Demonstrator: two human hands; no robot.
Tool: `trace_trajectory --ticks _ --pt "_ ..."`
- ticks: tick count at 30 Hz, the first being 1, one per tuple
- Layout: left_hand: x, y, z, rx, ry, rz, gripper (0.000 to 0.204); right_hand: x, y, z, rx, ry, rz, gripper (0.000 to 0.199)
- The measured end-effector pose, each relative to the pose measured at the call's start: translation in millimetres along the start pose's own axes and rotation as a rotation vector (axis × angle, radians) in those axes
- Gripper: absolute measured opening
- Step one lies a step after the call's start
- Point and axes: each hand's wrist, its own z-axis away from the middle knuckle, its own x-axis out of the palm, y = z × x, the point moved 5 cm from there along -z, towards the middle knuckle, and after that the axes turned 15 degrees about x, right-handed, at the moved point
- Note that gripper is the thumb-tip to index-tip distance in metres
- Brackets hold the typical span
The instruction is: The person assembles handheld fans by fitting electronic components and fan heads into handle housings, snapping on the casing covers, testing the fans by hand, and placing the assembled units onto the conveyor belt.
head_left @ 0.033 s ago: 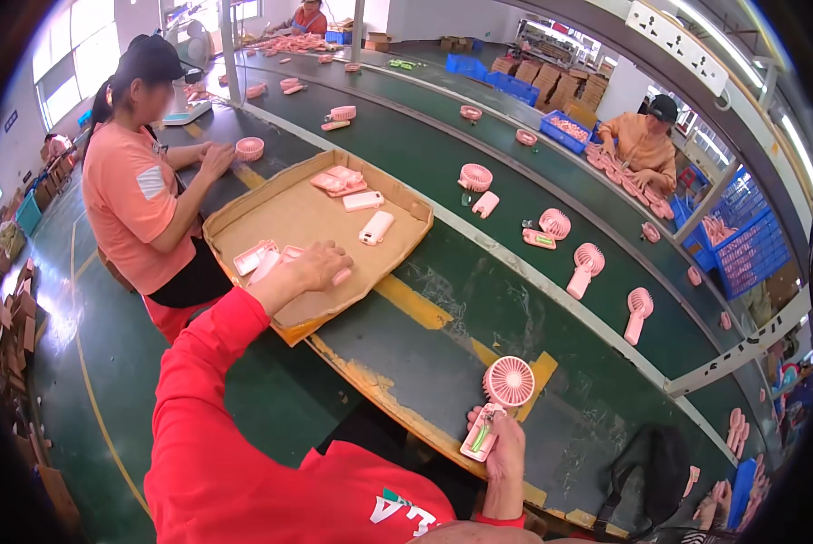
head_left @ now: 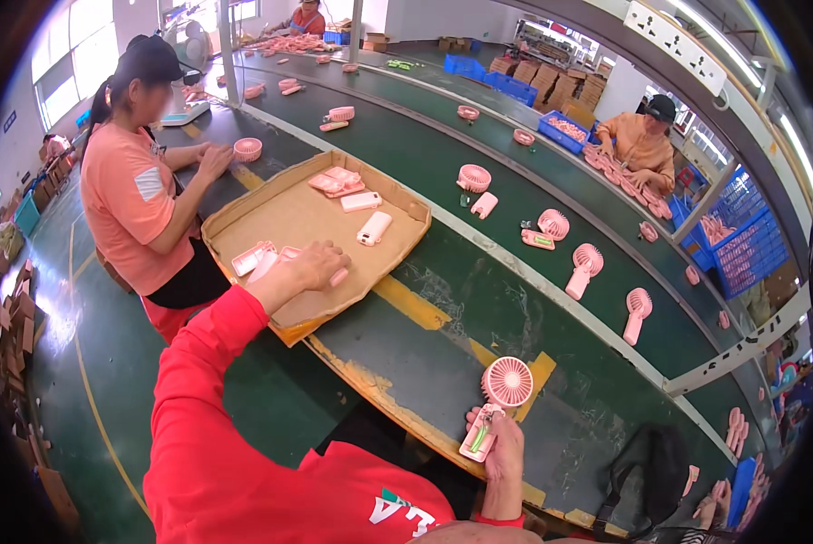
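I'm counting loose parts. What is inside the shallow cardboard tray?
In the cardboard tray lie several pink and white handle pieces. The left hand rests on some at the near side, hiding what lies beneath it.

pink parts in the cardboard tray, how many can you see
6 show in the cardboard tray: two at the far corner, two mid-right, two near the left hand, which may hide more.

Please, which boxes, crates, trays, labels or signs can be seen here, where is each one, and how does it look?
Cardboard tray: on the bench by the left hand; shallow, brown, holding pink parts.
Blue crates: far right; open-grid plastic.
Blue bin: beside the far conveyor; holds pink parts.
Cardboard boxes: stacked at the back; brown.
Socket strip: overhead rail; white.
Right hand: holds a pink handheld fan.
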Motion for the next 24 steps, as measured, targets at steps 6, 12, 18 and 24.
trace_trajectory --ticks 6,12,18,24 --pt "-11 -2 -3 0.041 -0.090 -0.076 0.031 1 3 -4 0.026 -0.007 -0.050 0.026" --pt "-8 9 0 -0.066 -0.093 -0.034 0.027 -13 7 -5 0.000 -0.059 -0.039 0.029" --pt "-73 65 -2 -0.139 0.385 0.049 0.017 -23 12 -3 -0.006 -0.044 -0.060 0.029" --pt "-38 180 -8 -0.257 0.726 1.727 0.023 -9 9 -13 -0.022 -0.049 -0.109 0.030"
